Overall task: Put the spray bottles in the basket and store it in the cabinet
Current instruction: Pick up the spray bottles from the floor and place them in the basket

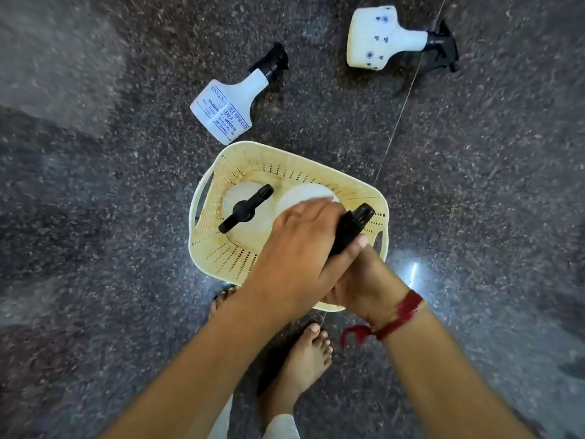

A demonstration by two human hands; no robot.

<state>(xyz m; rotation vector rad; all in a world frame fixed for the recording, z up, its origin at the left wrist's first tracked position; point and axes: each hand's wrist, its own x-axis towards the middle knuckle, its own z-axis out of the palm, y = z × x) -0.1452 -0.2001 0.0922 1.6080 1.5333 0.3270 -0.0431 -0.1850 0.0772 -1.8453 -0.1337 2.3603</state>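
A cream perforated basket (240, 153) stands on the floor. Inside it, one white spray bottle (243, 210) stands upright at the left, seen from above with its black trigger head. Beside it on the right is a second white bottle (304, 194). My left hand (300, 245) is wrapped around this bottle's black trigger head (357, 220). My right hand (367, 283) lies at the basket's near right rim, its fingers hidden under my left hand. Beyond the basket, a labelled white bottle (228, 106) and a white bottle with blue dots (380, 36) lie on their sides on the floor.
The floor (474, 185) is dark speckled stone with a thin joint line running diagonally. My bare feet (304, 359) stand just in front of the basket. A red thread (395, 318) is tied around my right wrist.
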